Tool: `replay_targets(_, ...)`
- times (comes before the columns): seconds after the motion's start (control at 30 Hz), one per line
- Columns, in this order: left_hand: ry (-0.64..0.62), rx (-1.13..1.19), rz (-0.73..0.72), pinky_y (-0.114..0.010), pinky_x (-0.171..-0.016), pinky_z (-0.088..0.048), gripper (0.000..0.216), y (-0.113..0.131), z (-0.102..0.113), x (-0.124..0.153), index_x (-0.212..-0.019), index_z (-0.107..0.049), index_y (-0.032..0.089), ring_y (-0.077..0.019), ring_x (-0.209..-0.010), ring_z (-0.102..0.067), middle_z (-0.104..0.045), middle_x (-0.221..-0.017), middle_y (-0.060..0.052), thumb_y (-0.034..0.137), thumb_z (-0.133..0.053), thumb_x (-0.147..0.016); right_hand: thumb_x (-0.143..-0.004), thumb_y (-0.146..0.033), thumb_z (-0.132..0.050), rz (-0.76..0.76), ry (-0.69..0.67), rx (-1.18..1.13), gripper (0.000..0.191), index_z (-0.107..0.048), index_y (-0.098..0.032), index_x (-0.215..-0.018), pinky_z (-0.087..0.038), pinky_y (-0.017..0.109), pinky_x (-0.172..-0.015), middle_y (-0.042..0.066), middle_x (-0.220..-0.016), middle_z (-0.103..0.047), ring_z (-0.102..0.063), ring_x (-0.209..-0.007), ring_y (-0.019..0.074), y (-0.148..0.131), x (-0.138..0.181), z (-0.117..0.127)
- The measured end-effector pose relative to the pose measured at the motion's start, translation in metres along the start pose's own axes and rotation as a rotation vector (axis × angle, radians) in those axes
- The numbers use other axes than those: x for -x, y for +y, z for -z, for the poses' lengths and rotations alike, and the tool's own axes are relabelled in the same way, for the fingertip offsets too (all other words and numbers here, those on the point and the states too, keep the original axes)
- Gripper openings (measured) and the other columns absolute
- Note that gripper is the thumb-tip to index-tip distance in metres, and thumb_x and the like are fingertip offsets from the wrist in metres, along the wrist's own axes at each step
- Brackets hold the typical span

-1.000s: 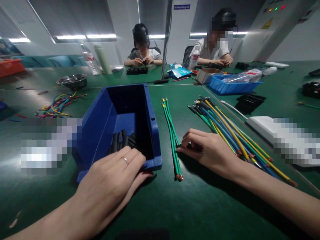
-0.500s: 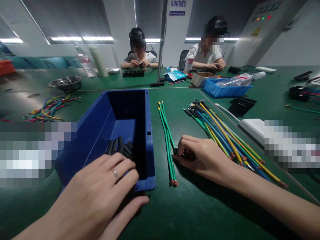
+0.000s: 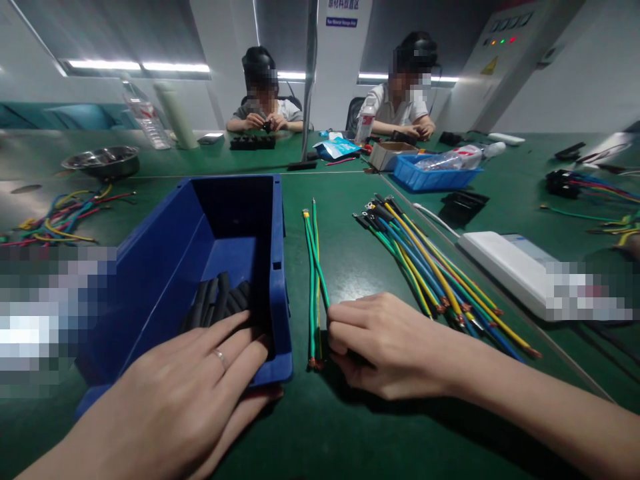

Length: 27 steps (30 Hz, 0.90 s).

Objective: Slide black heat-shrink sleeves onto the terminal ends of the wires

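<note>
My right hand is closed around the lower part of a green wire, whose upper end crosses the wires beside it. Those green and yellow-green wires lie on the table, with small metal terminals at the top and bare copper at the bottom. My left hand, with a ring on one finger, reaches over the front wall of a dark blue bin. Its fingers are stretched out towards short black tubes inside, while the thumb stays outside. The fingertips are partly hidden.
A bundle of coloured wires lies to the right, near a white power bank-like box. Farther back are a light blue tray with a bottle, a metal bowl and tangled wires. Two people sit across the table.
My right hand has moved down along the table and shifted a green wire away from the others. My left fingers reach farther into the bin, thumb closer in. The view has turned slightly right.
</note>
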<state>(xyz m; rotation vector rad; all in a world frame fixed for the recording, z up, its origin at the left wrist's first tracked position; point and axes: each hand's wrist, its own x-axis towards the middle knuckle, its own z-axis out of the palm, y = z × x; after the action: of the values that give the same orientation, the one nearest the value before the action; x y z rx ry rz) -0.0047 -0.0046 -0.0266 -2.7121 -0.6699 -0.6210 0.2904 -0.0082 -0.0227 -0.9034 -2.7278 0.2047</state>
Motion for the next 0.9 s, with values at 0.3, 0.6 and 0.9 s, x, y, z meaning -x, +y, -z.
replay_targets(0.3, 0.081, -0.056, 0.007, -0.049, -0.105, -0.046, 0.047, 0.004, 0.006, -0.001, -0.12, -0.072, 0.016, -0.0309, -0.109, -0.07, -0.08, -0.118, -0.011, 0.053, -0.044, -0.113, -0.102, -0.018, -0.057, 0.023, 0.168, 0.099, 0.024, -0.06, -0.021, -0.078, -0.041, 0.036, -0.064, 0.0, -0.076, -0.064, -0.053, -0.07, 0.0168, -0.001, 0.0, 0.001)
replay_targets(0.6, -0.004, -0.042, 0.082, -0.041, -0.083, -0.053, 0.039, 0.004, 0.011, -0.009, -0.118, -0.072, 0.014, -0.0269, -0.092, -0.076, -0.083, -0.11, -0.011, 0.044, -0.049, -0.112, -0.109, -0.018, -0.046, -0.12, 0.189, 0.143, 0.046, -0.058, -0.007, -0.152, -0.057, 0.051, -0.117, 0.018, -0.157, -0.06, -0.056, -0.149, 0.0289, 0.019, 0.002, -0.009)
replay_targets(0.9, -0.033, -0.014, 0.101, -0.038, -0.077, -0.052, 0.039, 0.008, 0.016, -0.012, -0.12, -0.066, 0.014, -0.0254, -0.088, -0.074, -0.08, -0.106, -0.01, 0.039, -0.037, -0.117, -0.111, -0.041, -0.056, -0.077, 0.244, 0.136, 0.044, -0.065, -0.012, -0.143, -0.064, 0.049, -0.107, 0.016, -0.145, -0.07, -0.068, -0.133, 0.0285, 0.004, -0.001, -0.006)
